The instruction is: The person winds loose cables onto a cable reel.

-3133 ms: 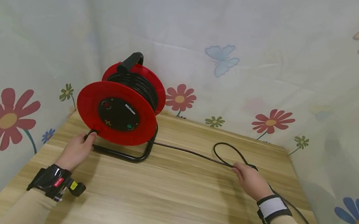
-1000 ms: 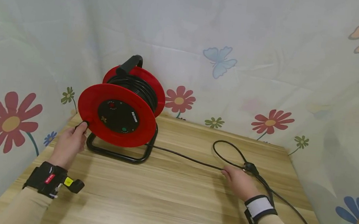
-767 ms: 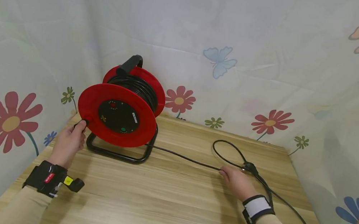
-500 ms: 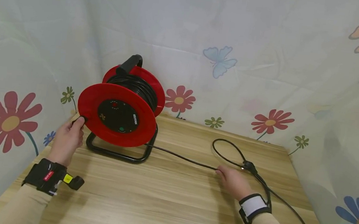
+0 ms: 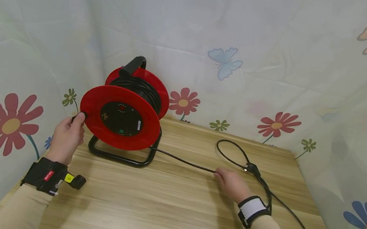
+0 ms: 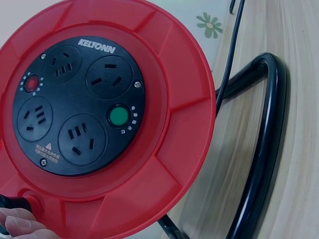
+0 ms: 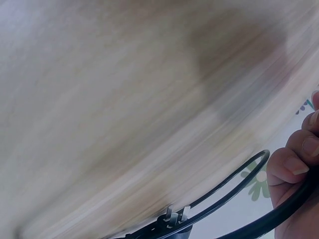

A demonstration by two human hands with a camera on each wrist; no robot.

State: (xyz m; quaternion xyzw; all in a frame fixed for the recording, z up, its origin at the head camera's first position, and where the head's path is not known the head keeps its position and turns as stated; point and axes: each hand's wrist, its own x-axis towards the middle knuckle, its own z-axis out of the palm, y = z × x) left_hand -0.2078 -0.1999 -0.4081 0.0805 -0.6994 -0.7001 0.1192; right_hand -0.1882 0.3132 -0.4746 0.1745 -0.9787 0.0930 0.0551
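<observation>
A red cable reel (image 5: 121, 119) with a black socket panel stands at the left of the table, black cable wound between its discs. My left hand (image 5: 66, 136) grips the black crank knob (image 6: 14, 202) near the front disc's left edge. From the reel's lower right a length of black cable (image 5: 185, 161) runs to my right hand (image 5: 234, 185), which holds it between thumb and curled fingers. In the right wrist view the cable (image 7: 279, 219) passes through that hand. Behind this hand lies the plug (image 5: 252, 168), its metal pins showing, beside a cable loop.
The reel's black tube stand (image 5: 119, 159) rests on the wooden table (image 5: 148, 207), and a black carrying handle (image 5: 132, 65) tops it. More cable (image 5: 296, 217) trails off the near right. A flower-printed cloth (image 5: 185, 26) hangs close around the back and sides.
The reel has turned clockwise, its crank knob rising along the left side with my left hand. My right hand has moved left towards the reel with the cable; the plug has shifted slightly left.
</observation>
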